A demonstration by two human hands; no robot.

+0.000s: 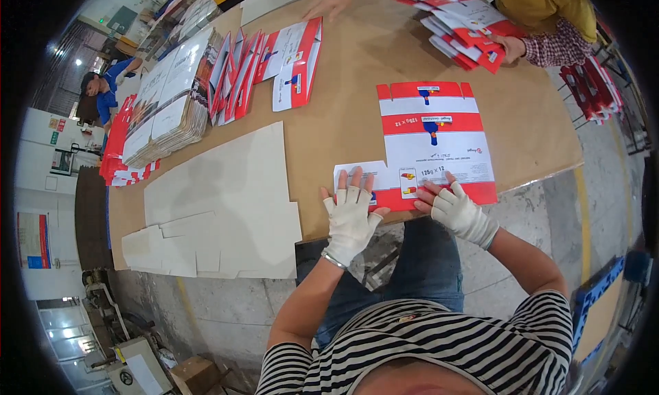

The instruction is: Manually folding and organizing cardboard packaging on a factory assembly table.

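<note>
A red and white cardboard carton blank (429, 144) lies flat at the table's near edge, printed side up. My left hand (351, 220), in a cream fingerless glove, rests on the small white and red flap at its lower left, fingers spread. Flat on the blank's lower right part lies my right hand (456, 208), gloved the same way, its fingers stretched out. Neither hand grips anything. Left of the blank, plain grey cardboard sheets (220, 196) lie on the table, some overlapping its near edge.
Brown board covers the table (350, 86). Folded red and white cartons (295, 65) stand at the far left, beside a tall stack of flat cartons (171, 86). Across the table, a co-worker's hand (509, 50) holds a bundle of cartons (456, 24). Another hand (331, 5) touches the far side.
</note>
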